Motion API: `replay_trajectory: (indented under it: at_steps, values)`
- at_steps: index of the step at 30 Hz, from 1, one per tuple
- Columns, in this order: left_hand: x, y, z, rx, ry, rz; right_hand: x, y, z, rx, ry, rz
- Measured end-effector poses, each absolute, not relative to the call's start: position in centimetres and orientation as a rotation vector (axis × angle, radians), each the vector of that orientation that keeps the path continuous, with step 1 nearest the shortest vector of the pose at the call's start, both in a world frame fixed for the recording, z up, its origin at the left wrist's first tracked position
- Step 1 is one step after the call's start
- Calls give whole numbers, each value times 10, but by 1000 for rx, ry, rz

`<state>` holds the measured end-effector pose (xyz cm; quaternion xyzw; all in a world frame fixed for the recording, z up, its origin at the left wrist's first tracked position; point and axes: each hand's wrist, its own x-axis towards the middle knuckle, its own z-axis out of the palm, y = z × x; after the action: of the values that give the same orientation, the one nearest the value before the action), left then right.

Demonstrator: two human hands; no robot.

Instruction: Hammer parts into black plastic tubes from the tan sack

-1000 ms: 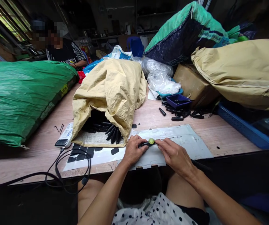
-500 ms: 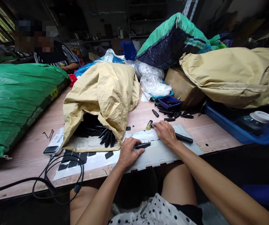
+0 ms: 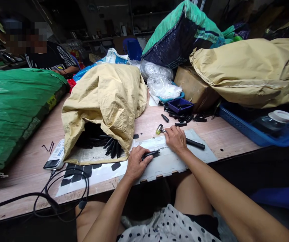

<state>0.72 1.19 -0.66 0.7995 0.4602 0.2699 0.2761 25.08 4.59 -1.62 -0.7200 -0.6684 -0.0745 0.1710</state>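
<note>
My left hand (image 3: 136, 163) is closed on a slim black handle piece (image 3: 151, 153) and holds it down on a grey metal plate (image 3: 202, 153) at the table's near edge. My right hand (image 3: 176, 138) rests on the plate, fingers closed round a small mallet (image 3: 159, 129) with a yellow-green head. The mallet's black grip (image 3: 196, 144) sticks out to the right of that hand. Just left of my hands, a tan sack (image 3: 106, 101) lies open with several black handle pieces (image 3: 111, 146) spilling from its mouth.
More black pieces (image 3: 182, 118) and a small purple tray (image 3: 179, 106) lie beyond my right hand. A green sack (image 3: 13, 107) fills the left, tan and green sacks (image 3: 245, 67) and a blue crate (image 3: 257, 131) the right. A phone (image 3: 55, 155) and cable (image 3: 58, 198) lie near left. A person sits far left.
A second ago both hands worked the mallet head against the black piece. My right hand has since carried the mallet away to the far right; my left keeps the piece on the plate.
</note>
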Motion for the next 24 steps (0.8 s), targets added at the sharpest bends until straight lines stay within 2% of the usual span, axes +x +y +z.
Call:
replay_trajectory:
  at_steps: [17,24]
  values:
    - [7,10,-1,2093,1195,790,250,47,-18,-2217,-1751,-209]
    - [0,-63,11,2216,817,737,249,47,-17,-2219,-1760,-208]
